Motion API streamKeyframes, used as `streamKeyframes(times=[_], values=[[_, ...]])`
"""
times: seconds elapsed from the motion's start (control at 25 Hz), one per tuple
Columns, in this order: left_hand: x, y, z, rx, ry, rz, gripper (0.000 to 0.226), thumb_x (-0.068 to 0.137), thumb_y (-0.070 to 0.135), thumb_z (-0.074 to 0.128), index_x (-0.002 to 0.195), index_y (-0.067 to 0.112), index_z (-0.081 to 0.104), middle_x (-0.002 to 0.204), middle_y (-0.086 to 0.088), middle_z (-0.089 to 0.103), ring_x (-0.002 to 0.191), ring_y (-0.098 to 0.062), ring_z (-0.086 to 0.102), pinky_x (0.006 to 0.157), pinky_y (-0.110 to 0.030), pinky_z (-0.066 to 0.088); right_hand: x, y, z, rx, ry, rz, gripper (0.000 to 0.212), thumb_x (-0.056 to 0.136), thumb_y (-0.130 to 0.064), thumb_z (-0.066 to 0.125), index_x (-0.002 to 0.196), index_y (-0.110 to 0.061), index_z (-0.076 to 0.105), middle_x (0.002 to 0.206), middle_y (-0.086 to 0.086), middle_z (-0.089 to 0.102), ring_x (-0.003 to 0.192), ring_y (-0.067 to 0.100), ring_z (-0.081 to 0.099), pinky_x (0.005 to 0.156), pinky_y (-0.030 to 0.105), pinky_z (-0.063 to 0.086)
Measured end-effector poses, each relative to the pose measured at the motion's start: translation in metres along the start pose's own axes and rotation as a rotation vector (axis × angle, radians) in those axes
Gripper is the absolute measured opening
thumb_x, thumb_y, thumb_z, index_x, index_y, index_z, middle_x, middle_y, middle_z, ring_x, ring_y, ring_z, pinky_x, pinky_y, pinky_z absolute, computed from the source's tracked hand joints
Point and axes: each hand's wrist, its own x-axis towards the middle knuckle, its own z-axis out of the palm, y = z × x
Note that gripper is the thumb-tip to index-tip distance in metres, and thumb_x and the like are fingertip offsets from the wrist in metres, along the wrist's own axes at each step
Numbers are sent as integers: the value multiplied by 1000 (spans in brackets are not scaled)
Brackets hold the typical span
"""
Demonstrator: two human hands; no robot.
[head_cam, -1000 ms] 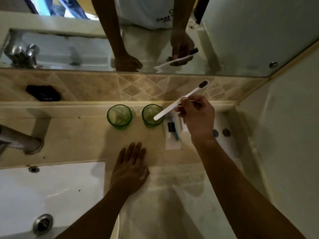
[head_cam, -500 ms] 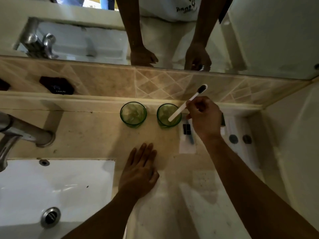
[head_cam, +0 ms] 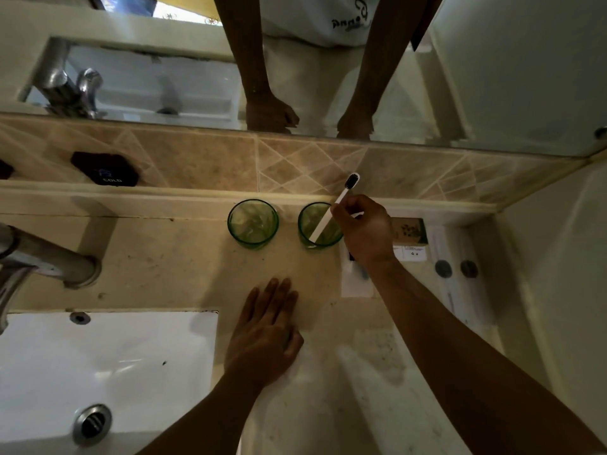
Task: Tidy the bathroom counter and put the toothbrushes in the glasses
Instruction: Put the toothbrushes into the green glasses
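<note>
R hand (head_cam: 363, 229) pinches toothbrush (head_cam: 331, 214), handle end in right glass (head_cam: 320, 224), frame center. L hand (head_cam: 266, 333) flat, open, empty on counter (head_cam: 164, 257).

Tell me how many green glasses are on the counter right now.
2. The left glass stands empty near the back ledge; the right glass beside it has the toothbrush going in, held by the right hand.

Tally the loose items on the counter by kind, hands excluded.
Green glasses: 2, left one and right one
Toothbrush: 1, held by the right hand, handle end in the right glass
Flat white packets: 3
Small cardboard box: 1
Total: 7
</note>
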Motion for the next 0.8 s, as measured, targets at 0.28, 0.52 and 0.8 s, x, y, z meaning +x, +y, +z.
streamKeyframes(times=[0.28,0.52,0.8], values=[[-1,0,0,-15,1,5,71,94,54,36,155,21,19,166,-4,9,153,-21,2,119,-46,11,4,0,2,-128,38,-121,12,85,-29,70,85,-17,67,84,-4,68,70,6,59,64,14,42],[-1,1,-1,-10,7,2,71,94,53,37,155,21,20,166,-4,9,153,-19,-1,120,-47,11,1,0,2,-159,83,-79,12,87,-27,68,86,-15,65,84,-5,68,72,11,61,68,24,44],[-1,0,0,8,16,6,73,94,54,39,155,21,19,166,-4,9,153,-20,0,120,-45,8,-1,1,-3,-117,52,33,14,89,-31,67,87,-18,64,72,-16,59,64,-1,54,57,3,37]])
